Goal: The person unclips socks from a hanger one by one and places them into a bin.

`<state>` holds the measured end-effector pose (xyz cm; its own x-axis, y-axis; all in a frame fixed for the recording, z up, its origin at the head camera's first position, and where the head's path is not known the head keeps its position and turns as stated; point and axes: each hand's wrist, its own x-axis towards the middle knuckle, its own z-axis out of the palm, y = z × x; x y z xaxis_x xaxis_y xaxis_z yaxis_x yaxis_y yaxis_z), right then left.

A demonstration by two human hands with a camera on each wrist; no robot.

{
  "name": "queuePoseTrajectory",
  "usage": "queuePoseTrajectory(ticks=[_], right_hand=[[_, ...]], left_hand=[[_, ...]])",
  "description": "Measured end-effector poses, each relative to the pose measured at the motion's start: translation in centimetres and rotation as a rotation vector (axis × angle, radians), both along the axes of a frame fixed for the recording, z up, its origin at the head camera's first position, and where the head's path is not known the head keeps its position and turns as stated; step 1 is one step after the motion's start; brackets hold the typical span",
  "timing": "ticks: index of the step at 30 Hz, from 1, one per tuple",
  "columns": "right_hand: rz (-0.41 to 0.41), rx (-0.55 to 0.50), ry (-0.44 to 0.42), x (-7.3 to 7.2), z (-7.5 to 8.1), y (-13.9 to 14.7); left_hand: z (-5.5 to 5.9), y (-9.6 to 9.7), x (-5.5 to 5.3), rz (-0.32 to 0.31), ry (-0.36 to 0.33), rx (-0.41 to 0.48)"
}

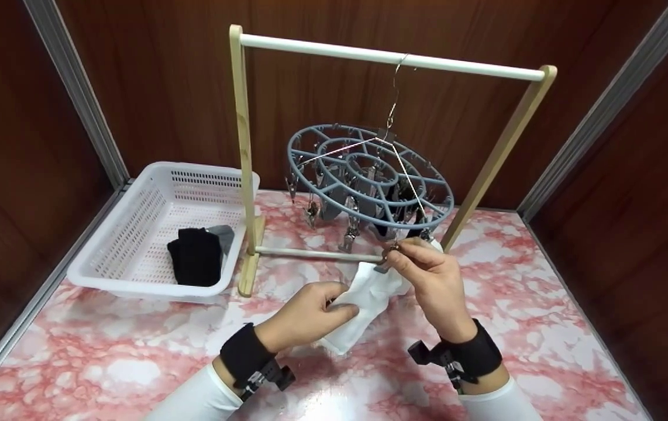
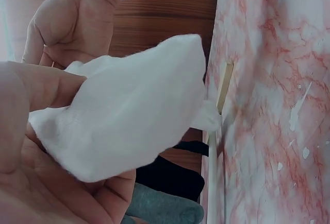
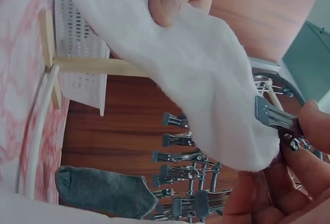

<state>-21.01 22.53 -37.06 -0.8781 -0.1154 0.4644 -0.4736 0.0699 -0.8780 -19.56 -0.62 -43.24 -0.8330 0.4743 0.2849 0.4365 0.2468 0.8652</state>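
Observation:
A white sock slants between my two hands below the round hanger. My left hand grips its lower part, the thumb lying on top of the fabric. With my right hand I pinch a metal clip with grey tips, which sits at the sock's upper edge in the right wrist view. The clip belongs to the blue-grey round hanger, which tilts down toward my right hand. A grey sock and a black sock hang from other clips. More white fabric shows behind my right hand.
The hanger hooks over the white bar of a wooden-sided rack. On the left stands a white plastic basket holding a black sock and a grey piece. Several clips dangle under the hanger. Brown panels enclose the marbled table.

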Motion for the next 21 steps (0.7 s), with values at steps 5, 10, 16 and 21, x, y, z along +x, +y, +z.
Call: queuePoseTrajectory(ticks=[5, 10, 16, 21], right_hand=[[-0.035, 0.005, 0.003, -0.02, 0.09, 0.09], [-0.056, -0.047, 0.038, -0.07, 0.14, 0.07], [-0.058, -0.101, 0.084, -0.18, 0.12, 0.02], [-0.036, -0.094, 0.055, -0.24, 0.10, -0.11]], left_hand=[[0.15, -0.06, 0.09, -0.010, 0.002, -0.007], [0.18, -0.18, 0.05, -0.032, -0.003, -0.022], [0.11, -0.22, 0.00, -0.022, -0.048, -0.037], [0.10, -0.16, 0.01, -0.022, -0.076, -0.033]])
